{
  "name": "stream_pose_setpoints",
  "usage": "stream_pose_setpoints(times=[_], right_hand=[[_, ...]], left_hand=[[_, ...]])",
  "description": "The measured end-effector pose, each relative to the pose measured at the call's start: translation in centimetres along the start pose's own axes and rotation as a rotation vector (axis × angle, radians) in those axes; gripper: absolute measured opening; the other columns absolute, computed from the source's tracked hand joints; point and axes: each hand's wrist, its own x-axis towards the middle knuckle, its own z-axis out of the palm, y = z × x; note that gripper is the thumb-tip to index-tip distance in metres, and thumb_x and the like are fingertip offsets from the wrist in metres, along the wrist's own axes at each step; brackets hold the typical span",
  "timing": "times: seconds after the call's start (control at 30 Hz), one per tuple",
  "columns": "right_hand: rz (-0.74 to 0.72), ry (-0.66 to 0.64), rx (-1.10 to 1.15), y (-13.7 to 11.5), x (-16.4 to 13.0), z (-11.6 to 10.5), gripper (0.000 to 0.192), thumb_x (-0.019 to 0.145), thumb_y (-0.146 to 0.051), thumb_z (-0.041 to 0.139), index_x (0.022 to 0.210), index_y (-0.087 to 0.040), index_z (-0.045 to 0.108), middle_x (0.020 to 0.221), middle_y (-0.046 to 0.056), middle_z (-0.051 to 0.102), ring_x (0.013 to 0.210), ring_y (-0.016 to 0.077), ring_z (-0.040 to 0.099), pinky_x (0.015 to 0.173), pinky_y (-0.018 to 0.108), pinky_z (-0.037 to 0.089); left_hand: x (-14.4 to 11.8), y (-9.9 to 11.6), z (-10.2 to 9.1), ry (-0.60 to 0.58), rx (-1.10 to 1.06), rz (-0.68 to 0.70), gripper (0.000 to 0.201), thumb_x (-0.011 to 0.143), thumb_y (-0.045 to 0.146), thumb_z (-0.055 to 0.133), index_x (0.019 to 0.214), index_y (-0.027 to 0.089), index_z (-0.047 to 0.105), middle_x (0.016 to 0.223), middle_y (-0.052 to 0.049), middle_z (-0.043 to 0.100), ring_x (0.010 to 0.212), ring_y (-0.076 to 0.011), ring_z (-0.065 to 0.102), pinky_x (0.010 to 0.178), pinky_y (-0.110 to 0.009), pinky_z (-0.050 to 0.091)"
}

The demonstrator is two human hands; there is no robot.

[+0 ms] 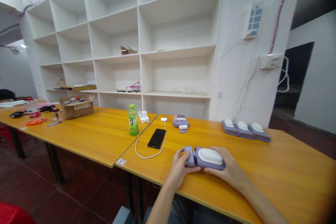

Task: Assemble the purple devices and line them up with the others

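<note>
Both hands, left hand (180,168) and right hand (229,171), grip a purple plastic device (206,158) by its ends near the bench's (275,168) front edge; it looks light and rigid.

A lavender-grey, box-shaped plastic device with a rounded white oval pad on its top (205,157) lies flat and lengthwise on the orange wooden tabletop in the lower centre of the frame, its darker purple end cap facing left, clasped at both ends by two hands.
</note>
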Motion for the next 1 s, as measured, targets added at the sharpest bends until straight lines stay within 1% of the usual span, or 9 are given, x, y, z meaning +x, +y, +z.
stream_pose_setpoints(times=[0.17, 0.33, 0.53, 0.7, 0.83, 1.0], right_hand=[[-0.014, -0.006, 0.001, -0.23, -0.01, -0.16, 0.069, 0.073, -0.058, 0.074, 0.128, -0.026, 0.046, 0.124, 0.008, 0.056, 0.115, 0.0268, 0.056, 0.099, 0.04, 0.049], [-0.05, -0.004, -0.001, -0.48, -0.01, -0.3, 0.067, 0.074, -0.057, 0.074, 0.127, -0.026, 0.046, 0.123, 0.008, 0.056, 0.114, 0.0267, 0.056, 0.098, 0.04, 0.049], [-0.091, -0.023, 0.0, -0.55, 0.02, -0.57, 0.065, 0.076, -0.055, 0.074, 0.126, -0.027, 0.044, 0.123, 0.007, 0.056, 0.116, 0.0259, 0.054, 0.1, 0.04, 0.048], [-0.133, -0.01, -0.006, -0.48, -0.12, -0.67, 0.067, 0.075, -0.053, 0.076, 0.128, -0.027, 0.043, 0.125, 0.007, 0.055, 0.119, 0.0267, 0.052, 0.102, 0.041, 0.047], [-0.125, -0.015, 0.008, -0.63, -0.07, -0.6, 0.066, 0.075, -0.053, 0.075, 0.127, -0.027, 0.043, 0.124, 0.007, 0.055, 0.118, 0.0264, 0.052, 0.101, 0.041, 0.047], [-0.12, 0.003, 0.045, -0.75, 0.03, -0.66, 0.067, 0.075, -0.052, 0.076, 0.128, -0.026, 0.044, 0.123, 0.007, 0.056, 0.115, 0.0258, 0.054, 0.099, 0.041, 0.048]], left_hand=[[0.04, -0.31, 0.13, 0.0, 0.028, 0.02, 0.05, 0.082, 0.036, 0.071, 0.12, 0.016, 0.045, 0.109, -0.012, 0.058, 0.081, -0.0203, 0.064, 0.071, -0.047, 0.063], [-0.11, -0.24, 0.43, 0.004, 0.067, 0.065, 0.057, 0.078, 0.044, 0.075, 0.12, 0.016, 0.047, 0.11, -0.012, 0.056, 0.084, -0.021, 0.064, 0.065, -0.041, 0.064], [-0.43, -0.15, 0.69, -0.014, 0.099, 0.071, 0.071, 0.07, 0.039, 0.083, 0.123, 0.015, 0.042, 0.109, -0.013, 0.058, 0.081, -0.0235, 0.067, 0.063, -0.04, 0.064], [-0.16, -0.42, 0.7, 0.025, 0.128, 0.077, 0.078, 0.064, 0.038, 0.087, 0.122, 0.016, 0.039, 0.104, -0.012, 0.059, 0.077, -0.0243, 0.068, 0.056, -0.037, 0.063], [-0.15, -0.47, 0.79, 0.043, 0.127, 0.085, 0.078, 0.065, 0.037, 0.086, 0.122, 0.017, 0.037, 0.105, -0.012, 0.059, 0.076, -0.0247, 0.068, 0.056, -0.039, 0.063], [-0.29, 0.0, 0.71, 0.023, 0.113, 0.064, 0.073, 0.066, 0.036, 0.085, 0.119, 0.017, 0.038, 0.108, -0.012, 0.059, 0.077, -0.0233, 0.068, 0.062, -0.043, 0.064]])
